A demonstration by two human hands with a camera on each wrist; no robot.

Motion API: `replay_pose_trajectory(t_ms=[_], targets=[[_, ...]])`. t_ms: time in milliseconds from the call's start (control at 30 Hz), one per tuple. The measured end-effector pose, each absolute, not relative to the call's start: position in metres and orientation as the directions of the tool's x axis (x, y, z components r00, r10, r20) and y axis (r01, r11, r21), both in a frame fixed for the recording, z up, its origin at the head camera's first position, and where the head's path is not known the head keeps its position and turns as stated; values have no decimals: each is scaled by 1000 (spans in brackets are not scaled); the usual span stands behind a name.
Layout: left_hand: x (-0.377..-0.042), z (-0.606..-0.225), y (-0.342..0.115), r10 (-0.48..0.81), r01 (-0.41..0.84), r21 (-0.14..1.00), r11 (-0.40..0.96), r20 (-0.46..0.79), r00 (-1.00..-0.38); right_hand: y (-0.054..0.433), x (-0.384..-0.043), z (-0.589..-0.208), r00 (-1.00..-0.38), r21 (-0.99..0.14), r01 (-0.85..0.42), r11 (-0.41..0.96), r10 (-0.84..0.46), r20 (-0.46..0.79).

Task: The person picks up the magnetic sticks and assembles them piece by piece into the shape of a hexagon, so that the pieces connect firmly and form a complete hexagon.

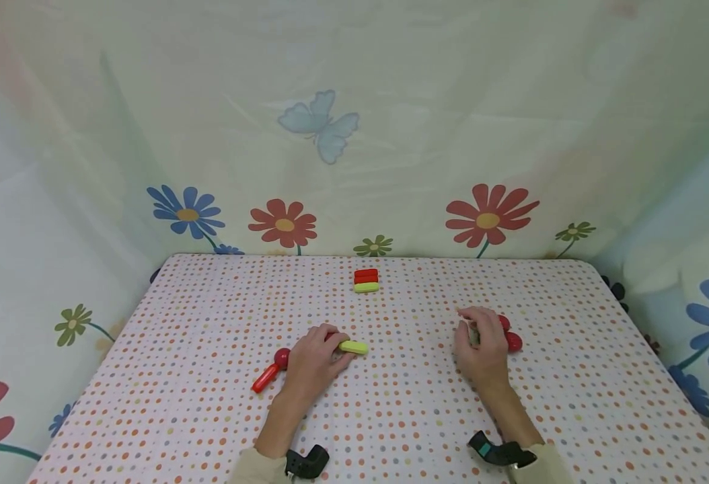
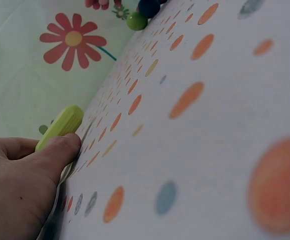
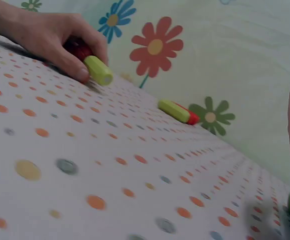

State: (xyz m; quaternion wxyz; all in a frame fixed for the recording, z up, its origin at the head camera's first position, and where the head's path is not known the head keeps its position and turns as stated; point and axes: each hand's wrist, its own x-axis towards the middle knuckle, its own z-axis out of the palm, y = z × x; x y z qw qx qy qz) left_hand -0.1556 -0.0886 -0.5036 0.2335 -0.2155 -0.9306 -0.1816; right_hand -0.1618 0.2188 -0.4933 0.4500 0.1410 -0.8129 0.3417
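My left hand (image 1: 315,359) pinches a yellow-green rod (image 1: 353,347) between thumb and fingers; the left wrist view shows its free end poking out past the thumb. Beside that hand lie a red ball (image 1: 282,357) and a red rod (image 1: 266,378), end against ball. In the right wrist view a dark red ball (image 3: 78,48) shows within the left hand's grasp, against the rod. Loosely bent, my right hand (image 1: 484,346) hovers by two red balls (image 1: 514,342). A green ball (image 2: 136,21) and a dark blue ball (image 2: 149,7) sit below its fingertips, mostly hidden in the head view.
Toward the back of the dotted table (image 1: 415,417), two red rods (image 1: 366,273) and a yellow-green rod (image 1: 366,288) lie side by side. A flowered cloth (image 1: 403,134) hangs behind the table and along its sides.
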Motion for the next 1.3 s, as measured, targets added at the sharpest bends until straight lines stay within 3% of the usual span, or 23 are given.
replay_pose_trajectory(t_ms=[167, 467, 867, 1300], targets=[[-155, -504, -89, 311, 486, 243, 840, 518, -797, 250, -166, -494, -566, -429, -421, 799, 139, 813], [-155, -503, -88, 304, 498, 240, 833, 555, -775, 278, -167, -495, -745, -624, -166, 764, 317, 587], [-155, -503, -88, 309, 489, 248, 837, 523, -794, 276, -168, -499, -819, -509, -250, 824, 100, 565], [-156, -505, -88, 307, 500, 253, 828, 542, -782, 272, -167, -498, -857, -475, -187, 860, 93, 507]])
